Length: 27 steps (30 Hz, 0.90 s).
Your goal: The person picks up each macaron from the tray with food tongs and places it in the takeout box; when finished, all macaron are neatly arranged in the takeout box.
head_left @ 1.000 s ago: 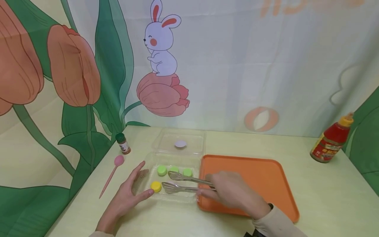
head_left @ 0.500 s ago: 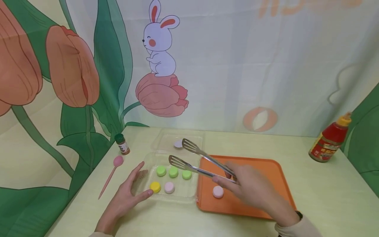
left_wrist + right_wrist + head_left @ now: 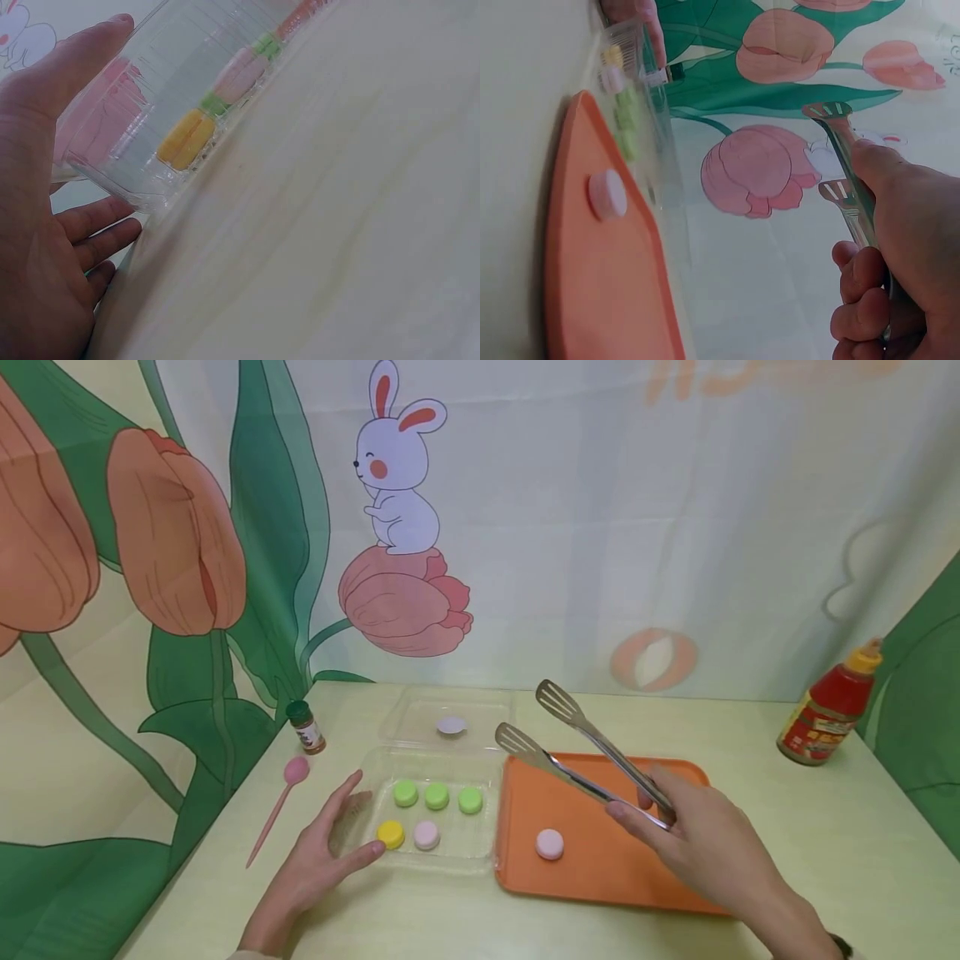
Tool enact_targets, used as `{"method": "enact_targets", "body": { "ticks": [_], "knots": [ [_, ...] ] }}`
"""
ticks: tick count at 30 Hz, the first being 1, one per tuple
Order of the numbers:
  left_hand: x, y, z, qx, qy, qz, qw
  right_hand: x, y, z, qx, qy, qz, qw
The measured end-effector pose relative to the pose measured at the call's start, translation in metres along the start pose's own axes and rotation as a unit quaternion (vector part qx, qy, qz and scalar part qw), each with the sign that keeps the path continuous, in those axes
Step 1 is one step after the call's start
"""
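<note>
My right hand (image 3: 712,843) grips metal tongs (image 3: 592,752) above the orange tray (image 3: 622,893); their slotted ends are spread apart with nothing between them. One pale pink macaron (image 3: 550,844) lies on the tray near its left side. To the left, a clear plastic box (image 3: 450,863) holds three green macarons (image 3: 437,796), a yellow macaron (image 3: 390,834) and another pink macaron (image 3: 427,835). My left hand (image 3: 315,852) is at the box's left end, thumb and fingers spread around its corner. In the left wrist view, the fingertips lie close against the box wall (image 3: 112,176).
The box's clear lid (image 3: 412,714), bearing a white oval sticker (image 3: 452,726), lies folded back behind it. A pink spoon (image 3: 296,769) and a small green-capped jar (image 3: 306,727) stand on the left. At the far right is a red sauce bottle (image 3: 828,710).
The tongs have risen out of the box and moved right over the tray, their ends opening. The pink macaron on the tray has come into sight. My left hand has stayed in place.
</note>
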State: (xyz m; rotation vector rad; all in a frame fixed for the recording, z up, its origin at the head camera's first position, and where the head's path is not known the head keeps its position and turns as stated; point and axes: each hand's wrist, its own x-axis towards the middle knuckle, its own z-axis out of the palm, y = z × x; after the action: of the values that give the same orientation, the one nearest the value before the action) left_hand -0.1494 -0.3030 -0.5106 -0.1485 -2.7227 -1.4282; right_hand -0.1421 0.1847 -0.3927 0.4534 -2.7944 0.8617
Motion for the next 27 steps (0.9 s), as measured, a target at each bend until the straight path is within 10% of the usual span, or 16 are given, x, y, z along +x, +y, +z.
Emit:
{"method": "enact_targets", "body": {
  "ticks": [27],
  "knots": [
    [0.0,-0.002,-0.001,0.004,0.002,0.001,1.0,-0.025,0.064,0.031,0.005,-0.152,0.108,0.9824]
  ]
}}
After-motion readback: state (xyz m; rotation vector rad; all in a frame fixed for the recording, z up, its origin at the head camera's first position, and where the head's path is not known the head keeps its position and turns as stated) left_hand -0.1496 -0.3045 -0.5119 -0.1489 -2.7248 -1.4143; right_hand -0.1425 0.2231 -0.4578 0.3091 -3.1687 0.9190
